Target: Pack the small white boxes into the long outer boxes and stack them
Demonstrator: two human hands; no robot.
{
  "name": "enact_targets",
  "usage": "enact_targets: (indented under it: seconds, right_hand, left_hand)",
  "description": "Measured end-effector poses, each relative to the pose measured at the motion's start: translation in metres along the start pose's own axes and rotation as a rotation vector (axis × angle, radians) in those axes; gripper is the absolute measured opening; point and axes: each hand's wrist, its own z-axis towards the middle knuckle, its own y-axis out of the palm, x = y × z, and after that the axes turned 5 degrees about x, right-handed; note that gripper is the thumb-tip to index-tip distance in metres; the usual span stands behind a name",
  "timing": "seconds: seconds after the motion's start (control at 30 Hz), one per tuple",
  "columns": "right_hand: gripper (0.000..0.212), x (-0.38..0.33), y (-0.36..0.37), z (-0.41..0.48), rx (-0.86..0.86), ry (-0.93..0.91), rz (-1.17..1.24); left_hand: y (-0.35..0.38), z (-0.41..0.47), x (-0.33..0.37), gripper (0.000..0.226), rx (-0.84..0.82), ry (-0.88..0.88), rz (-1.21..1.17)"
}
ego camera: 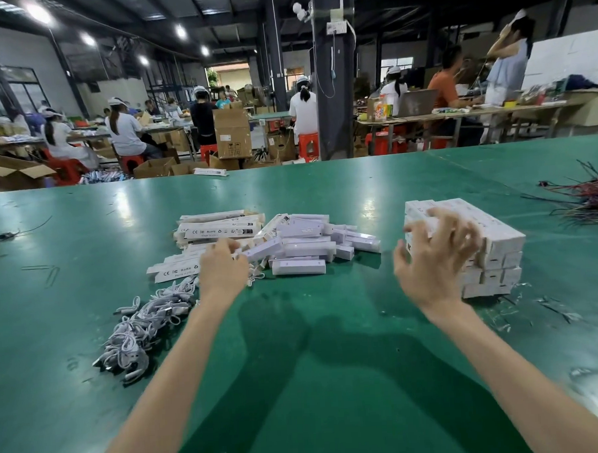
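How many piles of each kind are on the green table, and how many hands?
Small box pile: 1
Long box pile: 1
Box stack: 1
White cable bundle: 1
Red wire tangle: 1
Hands: 2, left hand and right hand
Total: 7

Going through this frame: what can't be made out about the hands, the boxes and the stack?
1. Head view: the left hand hides its own fingertips among the long outer boxes; a grip cannot be told.
2. The right hand is motion-blurred, fingers spread before the stack; contact is unclear.
3. That hand covers the stack's near left corner.
4. The red wire bundle is cut off by the right edge.
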Motion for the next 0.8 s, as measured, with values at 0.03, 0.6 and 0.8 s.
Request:
enact_targets:
  seconds: [0.03,0.6,0.8]
  right_hand:
    - [0.017,-0.014,0.003,-0.010,-0.020,-0.065,0.049]
    - [0.016,-0.080,0.062,-0.052,-0.440,-0.403,0.247]
    - [0.014,-0.078,0.064,-0.054,-0.475,-0.372,0.285]
  left_hand:
    - [-0.001,0.014,-0.008,0.033,-0.009,-0.021,0.098]
    - [0.057,0.143,-0.046,0.060,-0.241,0.452,0.982]
    - [0.080,0.147,-0.051,0.052,-0.153,0.410,1.043]
